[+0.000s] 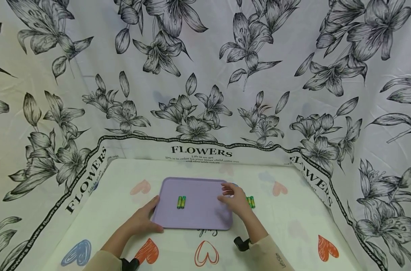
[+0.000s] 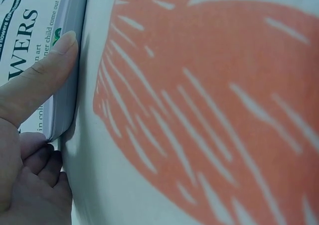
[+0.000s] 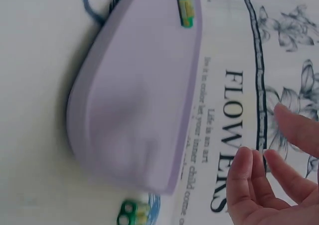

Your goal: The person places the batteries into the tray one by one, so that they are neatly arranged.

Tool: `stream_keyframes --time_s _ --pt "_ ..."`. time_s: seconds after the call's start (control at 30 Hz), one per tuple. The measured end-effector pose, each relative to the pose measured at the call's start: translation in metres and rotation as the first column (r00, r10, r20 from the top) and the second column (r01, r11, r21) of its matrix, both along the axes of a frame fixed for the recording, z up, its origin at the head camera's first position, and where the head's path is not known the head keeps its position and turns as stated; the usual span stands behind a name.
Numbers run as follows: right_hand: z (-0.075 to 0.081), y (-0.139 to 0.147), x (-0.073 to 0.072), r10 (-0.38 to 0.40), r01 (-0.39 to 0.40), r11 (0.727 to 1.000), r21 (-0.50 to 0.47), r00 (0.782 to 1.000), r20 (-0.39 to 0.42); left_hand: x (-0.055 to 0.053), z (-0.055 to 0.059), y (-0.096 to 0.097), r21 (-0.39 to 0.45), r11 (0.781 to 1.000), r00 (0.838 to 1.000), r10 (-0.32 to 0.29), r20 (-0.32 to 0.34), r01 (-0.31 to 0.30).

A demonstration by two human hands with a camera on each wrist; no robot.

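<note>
A lilac rectangular tray (image 1: 195, 222) lies on the white cloth, and two green-and-yellow batteries (image 1: 181, 202) stand out side by side on its left half. My left hand (image 1: 145, 218) grips the tray's near left corner, fingers along the left side and thumb at the front wall. Above the tray's right end is my right hand (image 1: 235, 198), fingers loosely bent and holding nothing; the right wrist view shows its thumb (image 3: 299, 128) apart from the fingertips. More green batteries (image 1: 250, 202) lie to the right of the tray, partly hidden behind the right hand.
The white cloth (image 1: 178, 250) carries printed hearts, including a red one (image 1: 328, 248) at right. Behind the table hangs a flower-patterned curtain (image 1: 198, 82) with a lettered border. Dark wrist straps (image 1: 241, 244) sit at both cuffs.
</note>
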State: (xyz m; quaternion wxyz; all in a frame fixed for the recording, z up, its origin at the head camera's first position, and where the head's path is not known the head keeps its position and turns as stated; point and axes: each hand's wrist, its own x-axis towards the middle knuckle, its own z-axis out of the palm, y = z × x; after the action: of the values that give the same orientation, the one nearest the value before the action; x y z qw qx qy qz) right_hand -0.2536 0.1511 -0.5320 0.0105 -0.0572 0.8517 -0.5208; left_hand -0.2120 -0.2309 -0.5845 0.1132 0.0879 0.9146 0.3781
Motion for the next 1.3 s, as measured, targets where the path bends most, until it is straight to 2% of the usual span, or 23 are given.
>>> stream_keyframes --time_s 0.3,0.73,0.9,1.07,1.3 --pt "0.0 0.047 0.0 -0.086 0.085 0.996 0.015 0.995 0.055 -0.001 -0.001 0.003 0.0 1.0 1.0 0.015 0.02 -0.015" --pt "-0.019 0.107 -0.003 -0.112 0.088 0.98 0.177 0.986 0.125 -0.003 -0.002 0.005 0.013 1.0 0.999 0.015 0.029 -0.015" --pt "-0.026 0.12 -0.004 -0.111 0.087 0.985 0.147 0.98 0.164 -0.003 -0.003 0.005 0.016 1.0 1.0 0.015 0.023 -0.015" --pt "-0.037 0.126 -0.008 -0.122 0.089 0.983 0.163 0.971 0.206 -0.001 -0.001 0.005 0.022 1.0 1.0 0.004 0.025 -0.004" --pt "-0.048 0.125 -0.012 -0.114 0.079 0.981 0.179 0.974 0.194 0.001 0.002 0.001 0.033 0.999 1.0 0.001 0.018 -0.002"
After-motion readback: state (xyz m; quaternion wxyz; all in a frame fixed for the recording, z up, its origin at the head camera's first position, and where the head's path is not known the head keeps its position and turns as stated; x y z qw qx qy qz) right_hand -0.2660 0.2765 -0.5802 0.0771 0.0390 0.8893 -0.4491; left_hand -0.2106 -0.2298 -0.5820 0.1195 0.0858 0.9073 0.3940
